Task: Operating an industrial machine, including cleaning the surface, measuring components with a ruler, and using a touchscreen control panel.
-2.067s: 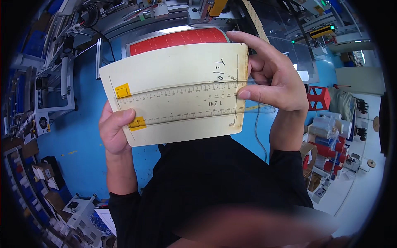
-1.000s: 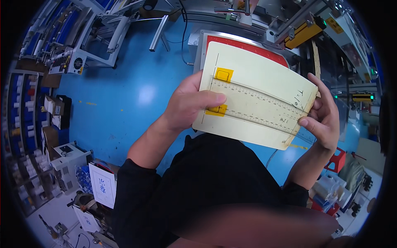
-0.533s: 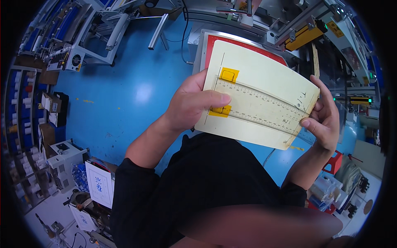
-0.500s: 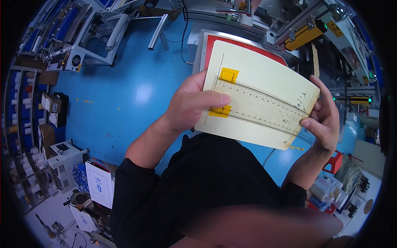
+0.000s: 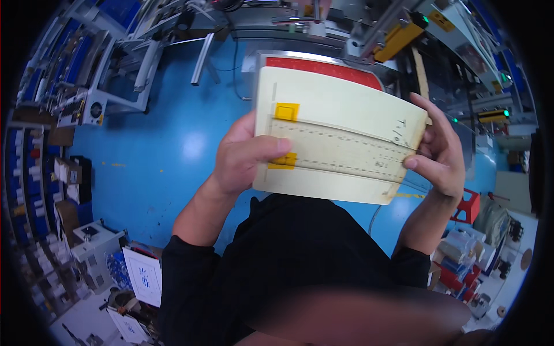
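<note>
**two hands, one board, a ruler taped at one end**

a worker in black sleeves held a cream board point(image 5: 340, 101) at the center of the frame, slightly tilted, its marked face turned up toward the camera. the left hand point(image 5: 239, 158) was clenched on the board's left edge, thumb pressed flat beside the lower yellow tape point(image 5: 289, 158), the fingers hidden behind. the right hand point(image 5: 440, 158) grasped the opposite edge, thumb on the face and index finger stretched past the upper right corner; whether that grip pinched the ruler as well could not be told.

the clear ruler point(image 5: 340, 152) lay across the board, fixed near its left end by the upper yellow tape point(image 5: 286, 112) and the lower piece, and jutted beyond the board's browned right edge. its graduations were blurred. a red sheet point(image 5: 323, 67) showed behind the board in the upper center of the frame; a red stool point(image 5: 466, 206) stood at the right, and a white sheet point(image 5: 143, 275) with blue characters at the lower left, above a blue floor point(image 5: 150, 196).

the step in hand appeared to be presenting the ruler squarely to view. the next move, by this judgement, called for an even hold on both edges and a light right thumb, since no tape was visible at the ruler's right end.
</note>
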`<state>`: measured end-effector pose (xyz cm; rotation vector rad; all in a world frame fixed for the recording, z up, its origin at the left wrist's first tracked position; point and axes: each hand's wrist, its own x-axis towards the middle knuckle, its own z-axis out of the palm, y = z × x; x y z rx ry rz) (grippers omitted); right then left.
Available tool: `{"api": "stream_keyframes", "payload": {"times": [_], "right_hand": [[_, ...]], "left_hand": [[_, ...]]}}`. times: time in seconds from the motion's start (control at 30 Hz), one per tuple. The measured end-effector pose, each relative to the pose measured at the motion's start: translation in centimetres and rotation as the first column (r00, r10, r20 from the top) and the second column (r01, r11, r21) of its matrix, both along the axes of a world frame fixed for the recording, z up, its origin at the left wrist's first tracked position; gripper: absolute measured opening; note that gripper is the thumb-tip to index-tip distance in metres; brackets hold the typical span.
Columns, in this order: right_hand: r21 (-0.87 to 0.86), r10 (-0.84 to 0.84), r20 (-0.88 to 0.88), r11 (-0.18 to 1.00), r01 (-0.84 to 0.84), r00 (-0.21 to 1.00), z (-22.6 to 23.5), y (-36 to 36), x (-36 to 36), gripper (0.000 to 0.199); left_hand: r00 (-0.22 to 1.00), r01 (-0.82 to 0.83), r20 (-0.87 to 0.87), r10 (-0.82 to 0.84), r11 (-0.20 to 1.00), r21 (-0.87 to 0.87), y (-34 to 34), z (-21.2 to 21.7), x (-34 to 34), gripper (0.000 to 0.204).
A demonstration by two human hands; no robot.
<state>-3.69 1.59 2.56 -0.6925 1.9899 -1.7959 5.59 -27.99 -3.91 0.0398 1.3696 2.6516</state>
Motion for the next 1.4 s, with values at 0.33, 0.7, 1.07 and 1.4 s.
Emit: {"api": "stream_keyframes", "payload": {"times": [0.33, 0.7, 1.07, 1.4], "right_hand": [[0.149, 0.111, -0.028, 0.983, -0.106, 0.993, 0.5, 0.0, -1.0, 0.087], [0.114, 0.149, -0.171, 0.985, -0.13, 0.974, 0.4, 0.3, -0.7, 0.081], [0.067, 0.147, -0.126, 0.988, -0.139, 0.981, 0.9, -0.7, -0.3, 0.082], [0.144, 0.14, -0.172, 0.983, -0.116, 0.975, 0.6, -0.1, -0.2, 0.081]], "left_hand": [[0.992, -0.099, -0.065, 0.105, 0.991, 0.093, -1.0, -1.2, -0.1, 0.05], [0.993, -0.088, -0.064, 0.101, 0.979, 0.182, -1.4, -2.2, -1.1, 0.051], [0.99, -0.113, -0.06, 0.126, 0.976, 0.185, -1.8, -2.0, -0.7, 0.054], [0.989, -0.125, -0.058, 0.135, 0.981, 0.147, -1.5, -1.5, -0.3, 0.054]]}}
